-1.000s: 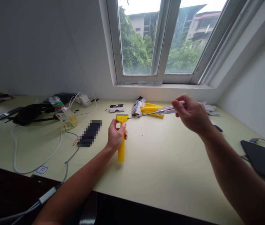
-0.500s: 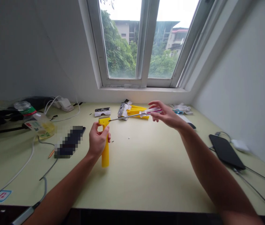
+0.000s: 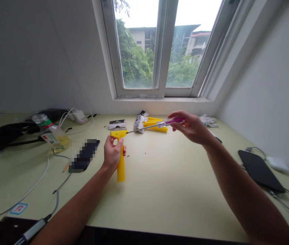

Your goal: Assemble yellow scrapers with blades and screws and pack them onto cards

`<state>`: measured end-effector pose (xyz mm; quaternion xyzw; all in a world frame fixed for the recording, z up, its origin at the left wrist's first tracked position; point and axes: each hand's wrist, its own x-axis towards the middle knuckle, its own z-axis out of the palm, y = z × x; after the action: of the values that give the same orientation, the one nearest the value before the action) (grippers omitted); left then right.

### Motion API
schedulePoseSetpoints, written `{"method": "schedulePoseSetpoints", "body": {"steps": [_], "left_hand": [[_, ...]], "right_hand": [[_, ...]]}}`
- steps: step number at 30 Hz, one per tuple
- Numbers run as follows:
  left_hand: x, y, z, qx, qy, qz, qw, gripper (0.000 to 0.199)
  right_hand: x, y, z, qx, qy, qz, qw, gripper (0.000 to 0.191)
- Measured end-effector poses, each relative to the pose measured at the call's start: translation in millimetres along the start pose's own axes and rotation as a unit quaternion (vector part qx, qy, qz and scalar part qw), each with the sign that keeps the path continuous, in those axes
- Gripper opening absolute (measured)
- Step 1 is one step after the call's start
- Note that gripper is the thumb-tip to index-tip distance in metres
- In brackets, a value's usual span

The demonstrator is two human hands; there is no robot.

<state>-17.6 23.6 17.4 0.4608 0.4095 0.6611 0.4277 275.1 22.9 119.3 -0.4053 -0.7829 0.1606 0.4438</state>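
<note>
My left hand (image 3: 113,152) is wrapped round a yellow scraper-like tool (image 3: 121,166), its handle pointing down and a thin metal blade along its top edge. In my right hand (image 3: 189,127) is a screwdriver (image 3: 162,124) with a clear and purple handle. The shaft points left, and its tip touches or nearly touches the right side of the yellow head. Two tiny metal parts lie on the table: a small screw (image 3: 128,156) and a nut-like piece (image 3: 145,152).
Behind are more yellow tools (image 3: 157,124) with packaging (image 3: 139,123) and a black-and-white card (image 3: 117,124). A bottle (image 3: 54,134), a phone (image 3: 87,154) and cables lie left; a black device (image 3: 260,170) and white case (image 3: 277,164) sit right.
The whole view has shifted slightly, so things appear further right. The fingers of my right hand have closed more round the screwdriver handle; its tip stays at the yellow head.
</note>
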Motion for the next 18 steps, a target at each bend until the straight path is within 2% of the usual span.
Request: {"method": "schedulePoseSetpoints", "body": {"steps": [3, 5, 7, 8, 10, 12, 15, 18], "left_hand": [[4, -1, -2.1, -0.034, 0.027, -0.038, 0.998, 0.029], [6, -1, -3.6, -0.065, 0.032, -0.066, 0.995, 0.031], [6, -1, -3.7, -0.082, 0.027, -0.081, 0.993, 0.033], [5, -1, -3.1, -0.085, 0.023, -0.086, 0.992, 0.033], [2, 0, -1.1, -0.083, 0.01, -0.092, 0.992, 0.032], [-1, 1, 0.9, -0.075, -0.001, -0.094, 0.993, 0.03], [-4, 2, 2.2, -0.07, -0.009, -0.092, 0.993, 0.029], [-4, 1, 1.6, -0.074, -0.015, -0.09, 0.993, 0.028]], "right_hand": [[0, 18, -26, 0.001, 0.08, 0.014, 0.997, 0.038], [-1, 39, -42, -0.08, 0.163, 0.053, 0.982, 0.038], [-4, 63, -50, -0.216, 0.223, 0.112, 0.944, 0.034], [-5, 76, -50, -0.287, 0.228, 0.147, 0.919, 0.031], [-7, 99, -45, -0.394, 0.183, 0.224, 0.873, 0.027], [-11, 117, -34, -0.435, 0.115, 0.283, 0.847, 0.026], [-17, 132, -19, -0.418, 0.009, 0.322, 0.85, 0.023], [-19, 128, -7, -0.395, -0.102, 0.336, 0.849, 0.02]]}}
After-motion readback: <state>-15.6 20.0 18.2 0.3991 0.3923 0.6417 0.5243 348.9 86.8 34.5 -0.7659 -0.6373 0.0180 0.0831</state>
